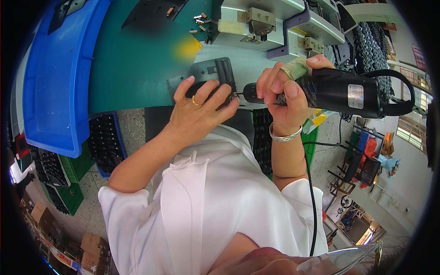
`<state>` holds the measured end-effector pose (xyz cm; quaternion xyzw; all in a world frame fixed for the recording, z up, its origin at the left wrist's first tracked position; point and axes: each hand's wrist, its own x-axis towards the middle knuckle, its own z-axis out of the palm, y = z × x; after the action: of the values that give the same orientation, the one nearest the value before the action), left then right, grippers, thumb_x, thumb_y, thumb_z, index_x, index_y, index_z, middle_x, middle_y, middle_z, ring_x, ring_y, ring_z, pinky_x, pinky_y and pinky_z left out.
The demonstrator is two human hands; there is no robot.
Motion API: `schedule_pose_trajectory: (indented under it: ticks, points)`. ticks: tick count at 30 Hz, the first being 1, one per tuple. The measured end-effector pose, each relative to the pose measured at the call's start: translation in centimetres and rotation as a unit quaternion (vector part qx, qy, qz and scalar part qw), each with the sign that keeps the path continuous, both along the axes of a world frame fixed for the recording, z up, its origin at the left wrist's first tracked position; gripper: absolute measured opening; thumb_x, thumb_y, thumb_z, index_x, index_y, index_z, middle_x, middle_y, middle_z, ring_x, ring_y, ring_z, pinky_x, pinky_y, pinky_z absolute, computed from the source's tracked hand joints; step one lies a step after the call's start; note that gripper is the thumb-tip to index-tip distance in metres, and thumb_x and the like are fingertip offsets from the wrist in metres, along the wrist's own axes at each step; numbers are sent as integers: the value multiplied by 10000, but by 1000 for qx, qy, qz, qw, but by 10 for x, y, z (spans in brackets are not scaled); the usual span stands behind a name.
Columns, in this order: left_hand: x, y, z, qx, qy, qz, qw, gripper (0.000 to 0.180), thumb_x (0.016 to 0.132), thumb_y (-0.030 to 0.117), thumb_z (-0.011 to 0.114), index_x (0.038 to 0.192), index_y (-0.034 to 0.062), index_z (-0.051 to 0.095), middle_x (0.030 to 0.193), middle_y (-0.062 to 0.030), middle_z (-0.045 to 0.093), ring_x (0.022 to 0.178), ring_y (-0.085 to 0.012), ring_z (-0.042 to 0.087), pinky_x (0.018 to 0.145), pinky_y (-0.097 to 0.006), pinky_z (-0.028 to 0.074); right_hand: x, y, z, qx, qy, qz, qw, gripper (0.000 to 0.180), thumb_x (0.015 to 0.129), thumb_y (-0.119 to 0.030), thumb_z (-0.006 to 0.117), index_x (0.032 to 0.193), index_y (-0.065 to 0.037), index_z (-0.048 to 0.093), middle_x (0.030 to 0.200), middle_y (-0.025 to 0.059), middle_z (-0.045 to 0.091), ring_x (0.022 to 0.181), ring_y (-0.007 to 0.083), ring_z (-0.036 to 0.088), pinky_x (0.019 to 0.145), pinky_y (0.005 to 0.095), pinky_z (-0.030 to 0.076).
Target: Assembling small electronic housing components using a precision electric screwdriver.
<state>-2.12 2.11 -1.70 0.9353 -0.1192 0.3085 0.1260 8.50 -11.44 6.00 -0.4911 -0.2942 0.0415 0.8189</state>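
Observation:
My left hand (199, 104), with a gold ring on one finger, presses down over a black plastic part (224, 68) at the bench edge and steadies it. The part has a raised ridge at its right side; much of it is hidden under my fingers. My right hand (289, 101) is wrapped around a black electric screwdriver (337, 93), which lies nearly level and points left. Green tape covers one of the right fingers or the tool beside it; I cannot tell which. The screwdriver's thin bit (239, 93) reaches the right edge of the part.
A large blue tray (57, 91) stands at the left beside the green mat (119, 78). Several small switch-like pieces (200, 22) lie at the back near a dark plate (151, 16). Metal fixtures (250, 34) stand at the back right. A black cord (314, 206) hangs along my right side.

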Motion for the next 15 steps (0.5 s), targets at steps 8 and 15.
schedule_pose_trajectory:
  ticks: [8,15]
  points:
    - [0,0,0,-18,2,-8,1000,233,676,194,671,878,286,603,1059,69,539,1069,-112,489,1043,-450,217,-2,2,-1,-18,-11,-1,1000,445,869,-77,638,1161,-79,302,568,37,448,419,148,459,451,318,460]
    - [-1,1,-2,-34,10,-11,999,218,690,198,678,879,281,606,1043,69,547,1058,-111,497,1054,-455,216,-7,5,-2,-28,-41,2,999,463,866,-83,659,1153,-98,296,559,28,444,425,140,454,459,321,465]
